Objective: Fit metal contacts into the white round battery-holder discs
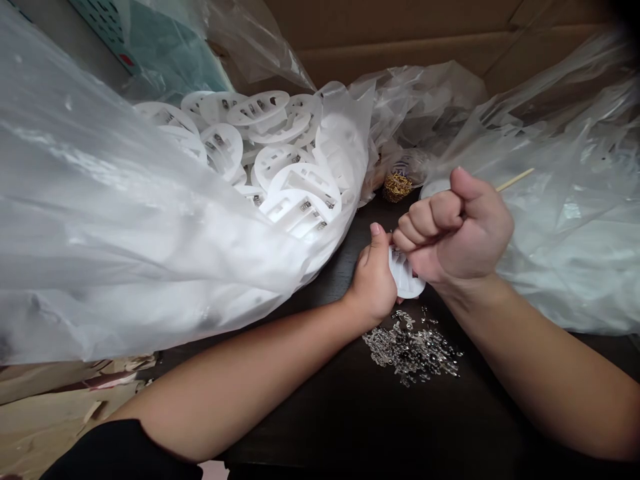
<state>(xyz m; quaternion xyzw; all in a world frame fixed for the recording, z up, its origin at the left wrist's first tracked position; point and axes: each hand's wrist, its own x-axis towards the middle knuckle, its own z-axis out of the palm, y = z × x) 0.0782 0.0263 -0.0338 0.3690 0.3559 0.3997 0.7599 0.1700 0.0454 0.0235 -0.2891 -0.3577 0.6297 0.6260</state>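
Observation:
My left hand [374,279] grips a white round plastic disc [406,279] held on edge over the dark table. My right hand [457,227] is a closed fist around a thin wooden stick [515,179], whose end pokes out to the right; the fist presses against the top of the disc. Just below both hands lies a pile of small metal springs and contacts [411,347]. What the stick's lower tip touches is hidden by my fingers.
A large clear plastic bag [125,220] at left holds several white discs [280,167] with metal contacts. More clear bags [575,200] lie at right. A small heap of gold-coloured springs [397,187] sits behind the hands. A cardboard wall [400,40] stands at the back.

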